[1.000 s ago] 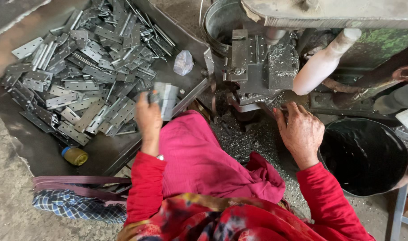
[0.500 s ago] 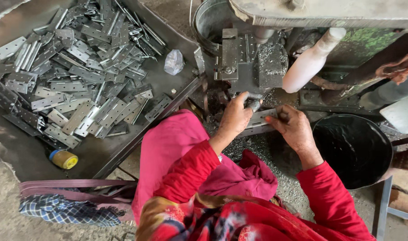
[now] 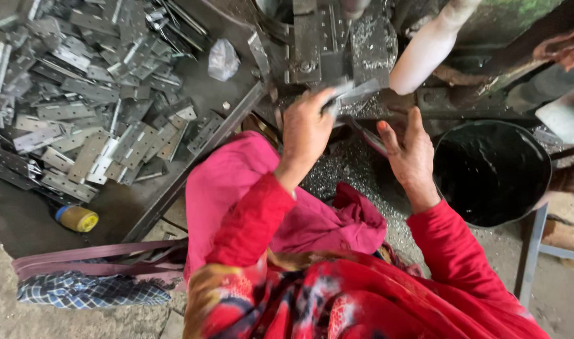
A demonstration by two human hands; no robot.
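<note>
The metal hinge plate (image 3: 353,93) sits right at the foot of the press machine (image 3: 324,44), pinched in the closed left hand (image 3: 307,125). It looks flat, grey and dull-shiny, thin-edged. Best to seat it square against the die, I'd say, fingers clear of the tool. The right hand (image 3: 411,157) hangs open just beside, fingers spread, gripping nothing. Metal shavings (image 3: 356,169) litter the lap area below; a heap of hinges (image 3: 80,94) lies on the desk to the left, a black bucket (image 3: 491,172) stands right.
</note>
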